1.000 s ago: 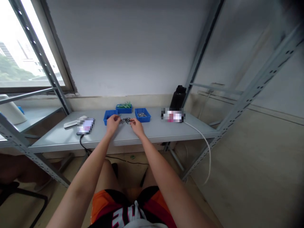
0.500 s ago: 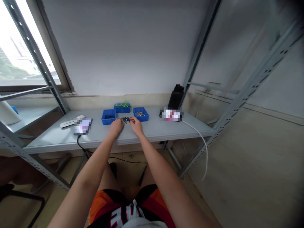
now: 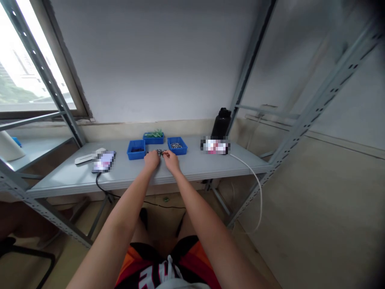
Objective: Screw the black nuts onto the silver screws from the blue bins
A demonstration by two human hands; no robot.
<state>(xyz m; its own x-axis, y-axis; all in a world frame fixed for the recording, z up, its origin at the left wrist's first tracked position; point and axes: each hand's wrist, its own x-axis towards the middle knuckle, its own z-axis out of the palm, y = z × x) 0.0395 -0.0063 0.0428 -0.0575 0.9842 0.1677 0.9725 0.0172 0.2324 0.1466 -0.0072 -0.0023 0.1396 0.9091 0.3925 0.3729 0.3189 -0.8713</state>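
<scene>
A small pile of dark and silvery pieces point(image 3: 161, 152) lies on the grey table, partly hidden by both hands. My left hand point(image 3: 152, 160) rests at the pile's left side, its fingers curled and mostly out of sight. At the right side, my right hand point(image 3: 171, 161) has its fingers pinched together at the pieces; what they hold is too small to name. Behind the hands stand a blue bin with dark pieces point(image 3: 136, 155), a blue bin with green pieces point(image 3: 154, 141) and a blue bin with silvery pieces point(image 3: 181, 151).
A black bottle point(image 3: 221, 123) and a blurred phone point(image 3: 215, 145) with a white cable stand on the right of the table point(image 3: 192, 166). Another phone point(image 3: 104, 161) and a white flat object point(image 3: 86, 158) lie at the left. Metal shelf posts flank both sides.
My left hand has moved right, over part of the pile and closer to my right hand. Less of the pile shows. The view has shifted slightly.
</scene>
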